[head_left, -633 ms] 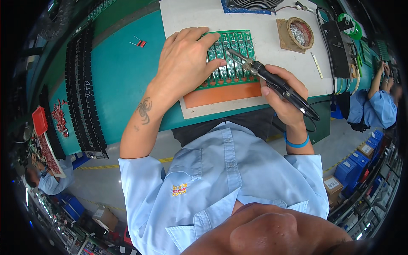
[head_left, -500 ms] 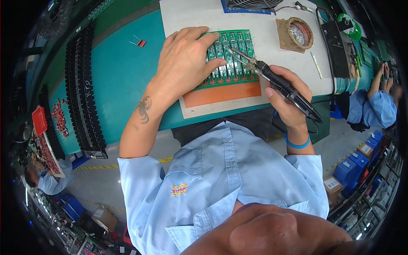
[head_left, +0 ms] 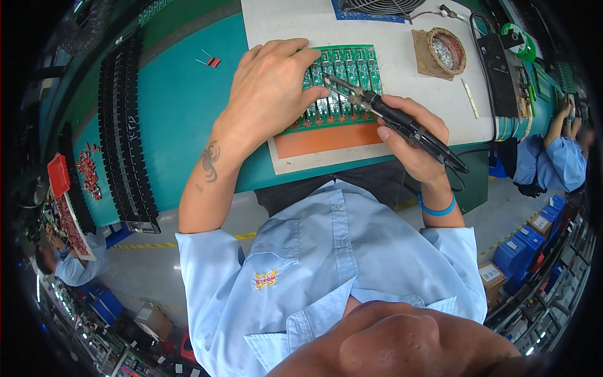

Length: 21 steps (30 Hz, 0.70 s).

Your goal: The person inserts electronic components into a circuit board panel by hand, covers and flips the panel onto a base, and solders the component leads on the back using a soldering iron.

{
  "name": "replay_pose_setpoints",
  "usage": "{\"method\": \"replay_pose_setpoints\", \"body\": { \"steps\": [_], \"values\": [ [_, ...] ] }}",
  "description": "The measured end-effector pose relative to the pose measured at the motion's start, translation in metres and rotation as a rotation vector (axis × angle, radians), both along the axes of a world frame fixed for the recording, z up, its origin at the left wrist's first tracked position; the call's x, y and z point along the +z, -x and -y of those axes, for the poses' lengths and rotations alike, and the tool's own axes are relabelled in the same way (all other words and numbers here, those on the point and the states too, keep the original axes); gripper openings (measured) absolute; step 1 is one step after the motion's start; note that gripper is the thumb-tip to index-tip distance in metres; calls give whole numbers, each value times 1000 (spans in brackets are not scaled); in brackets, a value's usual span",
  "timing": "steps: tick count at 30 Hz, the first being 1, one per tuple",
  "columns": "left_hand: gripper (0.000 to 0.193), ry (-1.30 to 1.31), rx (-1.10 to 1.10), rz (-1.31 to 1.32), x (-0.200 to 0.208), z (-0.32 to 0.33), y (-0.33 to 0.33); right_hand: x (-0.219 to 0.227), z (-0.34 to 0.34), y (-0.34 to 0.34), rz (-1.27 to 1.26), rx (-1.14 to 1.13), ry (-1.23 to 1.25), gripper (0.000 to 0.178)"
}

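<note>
One half-spread left hand (head_left: 270, 78) of ours covers the nine-o'clock edge of a green rectangular circuit panel (head_left: 361, 70) at twelve o'clock; our right hand (head_left: 419, 156) pinches a black cylindrical metal-pronged tool (head_left: 393, 115).

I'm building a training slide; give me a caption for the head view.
Left hand on a green circuit board, right hand holding a black two-pronged tool over it.

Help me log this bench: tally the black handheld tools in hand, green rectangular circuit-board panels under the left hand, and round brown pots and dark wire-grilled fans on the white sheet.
Black two-pronged handheld tool: 1
Green rectangular circuit-board panel: 1
Round brown pot: 1
Dark wire-grilled fan: 1
Total: 4
</note>
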State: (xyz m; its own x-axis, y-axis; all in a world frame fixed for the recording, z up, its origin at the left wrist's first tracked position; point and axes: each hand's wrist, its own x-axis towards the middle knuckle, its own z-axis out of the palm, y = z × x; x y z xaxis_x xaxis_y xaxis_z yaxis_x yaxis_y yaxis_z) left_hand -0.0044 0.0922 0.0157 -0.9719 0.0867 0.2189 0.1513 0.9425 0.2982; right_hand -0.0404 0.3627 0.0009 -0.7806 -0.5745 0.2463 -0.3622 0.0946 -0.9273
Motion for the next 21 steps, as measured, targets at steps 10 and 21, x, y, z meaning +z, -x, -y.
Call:
{"method": "replay_pose_setpoints", "body": {
  "steps": [10, 21],
  "values": [
    [44, -2, 22, -1, 1, -1, 0, 2, 1, 3, -16, 40, -69, 49],
    [47, -20, -6, -7, -9, 7, -1, 3, 3, 0, -29, 9, -14, 49]
  ]
}}
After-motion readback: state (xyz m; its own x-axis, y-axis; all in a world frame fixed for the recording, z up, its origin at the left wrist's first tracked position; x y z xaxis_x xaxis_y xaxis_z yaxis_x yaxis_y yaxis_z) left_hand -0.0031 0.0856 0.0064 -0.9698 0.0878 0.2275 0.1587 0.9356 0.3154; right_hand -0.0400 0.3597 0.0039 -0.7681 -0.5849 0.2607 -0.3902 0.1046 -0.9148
